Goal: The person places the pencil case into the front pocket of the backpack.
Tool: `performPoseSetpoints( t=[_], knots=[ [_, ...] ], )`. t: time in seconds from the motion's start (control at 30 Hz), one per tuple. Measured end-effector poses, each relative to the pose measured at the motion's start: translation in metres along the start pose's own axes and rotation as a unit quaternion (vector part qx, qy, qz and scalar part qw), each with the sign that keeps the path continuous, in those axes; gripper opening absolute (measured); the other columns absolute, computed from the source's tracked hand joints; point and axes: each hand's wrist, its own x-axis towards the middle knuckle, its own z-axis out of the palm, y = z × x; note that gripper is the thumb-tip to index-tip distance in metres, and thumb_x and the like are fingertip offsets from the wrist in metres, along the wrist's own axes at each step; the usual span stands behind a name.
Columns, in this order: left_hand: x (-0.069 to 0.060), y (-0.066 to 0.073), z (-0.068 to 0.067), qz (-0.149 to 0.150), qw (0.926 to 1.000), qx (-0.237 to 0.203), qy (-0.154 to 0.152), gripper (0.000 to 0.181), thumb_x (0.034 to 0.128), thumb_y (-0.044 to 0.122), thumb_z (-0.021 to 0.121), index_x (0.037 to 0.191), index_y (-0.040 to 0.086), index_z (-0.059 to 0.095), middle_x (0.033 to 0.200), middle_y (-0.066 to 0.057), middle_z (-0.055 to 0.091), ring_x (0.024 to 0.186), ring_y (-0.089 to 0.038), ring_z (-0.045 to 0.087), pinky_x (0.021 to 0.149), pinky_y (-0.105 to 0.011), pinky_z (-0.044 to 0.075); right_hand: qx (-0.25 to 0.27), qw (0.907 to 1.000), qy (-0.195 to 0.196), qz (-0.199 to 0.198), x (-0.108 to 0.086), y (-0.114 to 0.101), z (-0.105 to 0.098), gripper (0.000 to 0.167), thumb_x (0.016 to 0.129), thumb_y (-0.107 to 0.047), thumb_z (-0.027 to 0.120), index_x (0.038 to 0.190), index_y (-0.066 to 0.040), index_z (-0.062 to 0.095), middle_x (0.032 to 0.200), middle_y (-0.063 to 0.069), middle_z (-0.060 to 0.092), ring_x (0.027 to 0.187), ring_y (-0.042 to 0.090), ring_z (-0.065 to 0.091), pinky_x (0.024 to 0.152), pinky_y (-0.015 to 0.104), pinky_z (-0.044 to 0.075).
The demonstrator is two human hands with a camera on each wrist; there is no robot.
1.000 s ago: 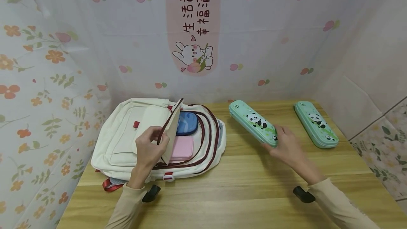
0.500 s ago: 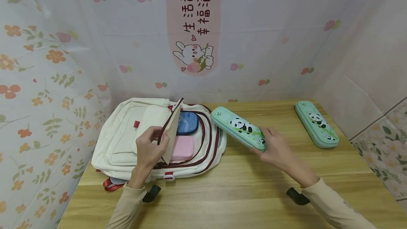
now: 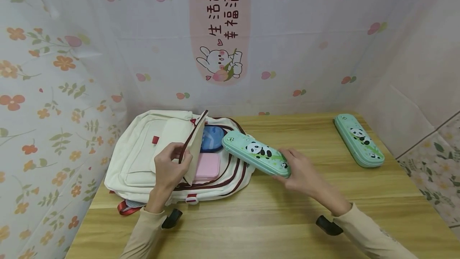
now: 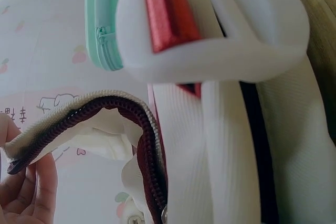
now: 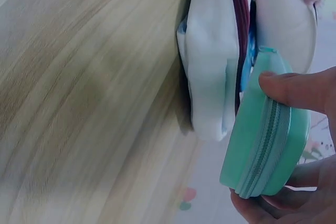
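A white backpack point(image 3: 140, 151) with dark red zips lies on the table at the left, its front flap raised. My left hand point(image 3: 170, 169) pinches the flap's zipped edge, as the left wrist view also shows at the flap edge point(image 4: 79, 111). In the opening lie a blue case point(image 3: 212, 139) and a pink box point(image 3: 207, 166). My right hand point(image 3: 300, 173) grips the near end of a mint green panda pencil case point(image 3: 256, 153). The pencil case's far end hangs over the backpack's opening. In the right wrist view thumb and fingers hold the zipped pencil case point(image 5: 268, 135) at opposite sides.
A second mint green panda pencil case point(image 3: 359, 141) lies at the table's right. Patterned cloth point(image 3: 309, 51) hangs behind and at the left of the wooden table point(image 3: 251, 227). A red strap loop point(image 3: 127, 208) sticks out from the backpack's near left corner.
My right hand has carried the pencil case leftward, from above the table to over the backpack's opening. My left hand still holds the flap up in the same place.
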Motion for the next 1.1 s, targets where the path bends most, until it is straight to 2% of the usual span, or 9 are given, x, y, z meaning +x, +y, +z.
performPoseSetpoints(
  t=[0.2,0.37,0.53,0.73,0.93,1.1],
  knots=[
    [0.000,0.000,-0.001,-0.005,1.0000,0.006,-0.003,0.010,0.0764,-0.003,0.071,0.086,-0.002,0.071,0.071,-0.009,0.069,0.054,-0.018,0.062,0.058,-0.015,0.050,0.014,0.9996,-0.011,-0.021,-0.001,-0.008,0.006,0.074,0.072,-0.028,0.087,0.132,0.003,0.058,0.116,0.018,0.067,0.097,0.027,0.065,0.079,0.043,0.055],
    [0.000,0.000,-0.001,-0.004,1.0000,0.005,-0.004,0.011,0.0761,-0.004,0.070,0.086,-0.001,0.071,0.070,-0.009,0.069,0.054,-0.017,0.062,0.057,-0.015,0.049,0.038,0.9986,-0.019,-0.030,0.001,-0.013,0.011,0.075,0.070,-0.027,0.089,0.132,0.002,0.058,0.120,0.016,0.068,0.101,0.024,0.065,0.084,0.043,0.055],
    [0.000,0.000,-0.001,-0.005,1.0000,0.003,-0.005,0.011,0.0761,-0.004,0.070,0.087,-0.001,0.071,0.071,-0.009,0.069,0.055,-0.017,0.062,0.058,-0.015,0.050,0.090,0.9954,-0.032,-0.009,0.005,-0.015,0.014,0.076,0.070,-0.022,0.090,0.133,0.003,0.056,0.125,0.016,0.066,0.107,0.026,0.064,0.091,0.046,0.053],
    [0.001,0.000,-0.001,-0.004,1.0000,0.000,-0.004,0.012,0.0762,-0.004,0.071,0.088,0.000,0.072,0.072,-0.009,0.070,0.055,-0.018,0.062,0.059,-0.014,0.050,0.163,0.9858,-0.038,0.007,0.013,-0.010,0.014,0.075,0.069,-0.018,0.091,0.133,0.001,0.056,0.124,0.015,0.065,0.105,0.025,0.062,0.091,0.045,0.050],
    [0.002,0.000,0.001,-0.005,0.9999,-0.001,-0.011,0.012,0.0772,-0.004,0.072,0.089,-0.001,0.072,0.073,-0.009,0.070,0.057,-0.018,0.063,0.060,-0.014,0.050,0.173,0.9839,-0.038,0.020,0.017,-0.005,0.017,0.075,0.071,-0.022,0.091,0.136,-0.003,0.059,0.128,0.017,0.061,0.108,0.029,0.059,0.091,0.051,0.052],
    [0.003,0.001,0.001,-0.004,0.9999,-0.005,-0.013,0.013,0.0767,-0.005,0.071,0.088,0.000,0.072,0.074,-0.009,0.071,0.058,-0.018,0.064,0.061,-0.014,0.051,0.177,0.9837,-0.017,0.024,0.022,-0.007,0.020,0.076,0.071,-0.024,0.092,0.134,0.000,0.059,0.128,0.019,0.062,0.112,0.032,0.062,0.093,0.050,0.056]
  ],
)
